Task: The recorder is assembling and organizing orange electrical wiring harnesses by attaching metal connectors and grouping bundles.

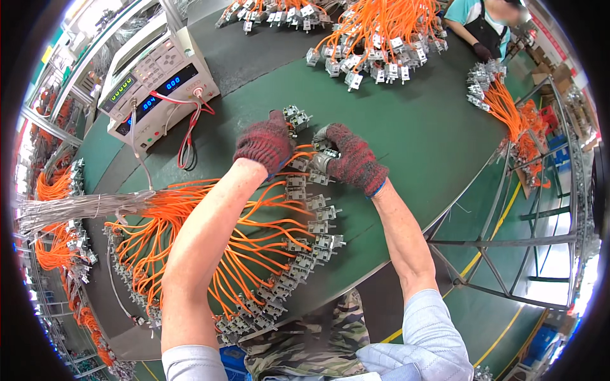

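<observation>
My left hand [265, 145], in a dark red knitted glove, is closed beside a few grey metal connectors [297, 119] on the green table. What its fingers grip is hidden behind the glove. Just to the right, my gloved right hand [353, 157] pinches a small metal connector [329, 153] between grey-coated thumb and fingers. An orange cable [305, 147] runs between the two hands. Below them, a bundle of orange cables [168, 213] fans out, with metal connectors [309, 257] lined up along its curved outer edge.
A bench meter [159, 82] with lit displays and red and white leads stands at the back left. Orange cable piles [381, 38] lie at the far side. A co-worker [483, 28] stands at the far right, near hanging cables [505, 105]. A metal frame [508, 242] stands beyond the table's right edge.
</observation>
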The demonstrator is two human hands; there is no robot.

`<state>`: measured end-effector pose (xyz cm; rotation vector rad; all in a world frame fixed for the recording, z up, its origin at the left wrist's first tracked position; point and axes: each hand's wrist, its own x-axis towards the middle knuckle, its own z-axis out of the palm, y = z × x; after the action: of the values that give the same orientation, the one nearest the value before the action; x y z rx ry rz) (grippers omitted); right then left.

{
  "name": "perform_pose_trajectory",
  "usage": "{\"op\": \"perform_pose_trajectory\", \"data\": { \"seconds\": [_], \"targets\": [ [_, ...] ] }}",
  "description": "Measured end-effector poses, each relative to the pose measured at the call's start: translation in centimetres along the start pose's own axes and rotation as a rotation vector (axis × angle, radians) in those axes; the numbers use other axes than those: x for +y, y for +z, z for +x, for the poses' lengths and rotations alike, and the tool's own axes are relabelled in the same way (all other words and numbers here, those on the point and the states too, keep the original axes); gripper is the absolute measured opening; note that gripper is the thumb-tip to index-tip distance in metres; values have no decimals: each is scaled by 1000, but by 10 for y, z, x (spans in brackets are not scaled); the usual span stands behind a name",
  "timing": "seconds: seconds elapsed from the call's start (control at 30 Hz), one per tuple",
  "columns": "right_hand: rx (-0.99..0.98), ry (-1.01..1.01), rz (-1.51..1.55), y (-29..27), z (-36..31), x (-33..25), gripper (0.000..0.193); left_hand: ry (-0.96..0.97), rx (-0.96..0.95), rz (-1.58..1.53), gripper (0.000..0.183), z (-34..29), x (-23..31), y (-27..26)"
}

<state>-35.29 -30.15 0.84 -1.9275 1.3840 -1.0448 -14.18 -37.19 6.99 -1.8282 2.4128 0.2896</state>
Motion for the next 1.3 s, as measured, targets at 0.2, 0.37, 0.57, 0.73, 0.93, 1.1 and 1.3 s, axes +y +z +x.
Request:
{"op": "perform_pose_trajectory", "data": {
  "seconds": [0.2,0.37,0.57,0.73,0.93,1.1,1.3],
  "targets": [
    [-27,61,39,1,3,-1,44,-61,24,-189,51,-11,-2,3],
    [-133,135,-28,-1,16,1,51,51,256,-599,54,-22,-22,42],
    [-184,45,-281,-9,23,-1,57,57,269,-469,44,-12,-13,55],
    [-18,-98,-416,-16,37,-14,54,233,483,-92,36,-21,-19,64],
    [-161,-97,-149,18,93,-1,52,220,545,-255,48,-38,-44,59],
    [-156,-31,-368,20,91,-10,47,8,326,-346,38,-35,-17,30],
    [-127,-120,-389,13,42,-14,38,318,442,-553,32,-37,-42,63]
  ]
}}
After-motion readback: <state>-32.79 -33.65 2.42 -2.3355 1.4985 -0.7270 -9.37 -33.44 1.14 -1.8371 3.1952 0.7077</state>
